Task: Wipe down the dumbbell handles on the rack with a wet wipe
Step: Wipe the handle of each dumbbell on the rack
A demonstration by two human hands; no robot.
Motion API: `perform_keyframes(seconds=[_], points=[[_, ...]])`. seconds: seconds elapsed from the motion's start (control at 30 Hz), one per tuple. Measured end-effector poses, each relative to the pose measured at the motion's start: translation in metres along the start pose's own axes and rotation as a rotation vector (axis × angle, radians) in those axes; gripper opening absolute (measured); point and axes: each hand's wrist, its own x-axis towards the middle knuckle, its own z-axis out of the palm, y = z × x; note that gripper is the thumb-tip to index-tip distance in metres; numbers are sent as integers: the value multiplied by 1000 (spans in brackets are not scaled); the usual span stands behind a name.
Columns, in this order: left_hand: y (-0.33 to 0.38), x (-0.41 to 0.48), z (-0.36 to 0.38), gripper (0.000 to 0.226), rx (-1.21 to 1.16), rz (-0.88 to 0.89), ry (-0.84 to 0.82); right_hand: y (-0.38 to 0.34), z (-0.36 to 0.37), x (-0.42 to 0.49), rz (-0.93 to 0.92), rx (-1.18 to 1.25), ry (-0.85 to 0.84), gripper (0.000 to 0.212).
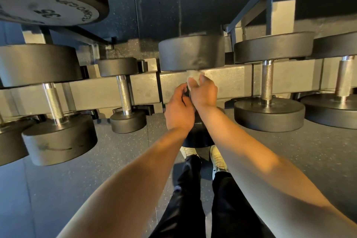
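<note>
A black dumbbell (190,53) lies on the lower rack beam (229,81) straight in front of me. Its handle is hidden behind both my hands. My right hand (203,92) is curled round the handle with a white wet wipe (193,77) bunched under its fingers, just below the far head. My left hand (178,107) sits right beside it on the near part of the handle, fingers curled; what it grips is hidden. The near head (198,135) shows below my wrists.
More dumbbells rest on the beam with bare knurled handles: one small (123,93) and one large (53,100) to the left, two (267,81) (343,77) to the right. An upper tier of heavy dumbbells (50,4) hangs overhead. My shoes (217,157) stand on speckled rubber floor.
</note>
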Motion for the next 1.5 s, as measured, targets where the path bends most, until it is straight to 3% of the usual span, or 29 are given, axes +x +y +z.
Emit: perform_keyframes(seconds=[0.17, 0.4, 0.5, 0.73, 1.03, 1.17, 1.27, 1.37, 1.5], points=[[1, -2, -1, 42, 4, -26, 17, 19, -6, -6, 42, -42, -69, 24], [-2, 1, 0, 44, 7, -5, -7, -19, -5, 17, 1, 10, -38, 37], [-4, 2, 1, 44, -7, -4, -6, -12, -2, 15, -24, -62, -58, 42], [-2, 1, 1, 49, -22, -19, 3, 4, -12, 4, 11, -209, -163, 29], [-3, 1, 1, 45, -16, 12, 10, 21, -17, -16, 75, -515, -258, 29], [-3, 1, 1, 42, -34, 45, 13, 15, -20, -9, 16, -238, -188, 24], [-5, 1, 1, 43, -34, 40, 17, -6, -27, 1, -58, -123, -150, 33], [-8, 2, 1, 43, -63, 43, 29, -13, -26, 5, -45, -135, -186, 44], [-11, 2, 4, 44, -114, 56, 44, 10, -24, -1, 9, -326, -297, 31]])
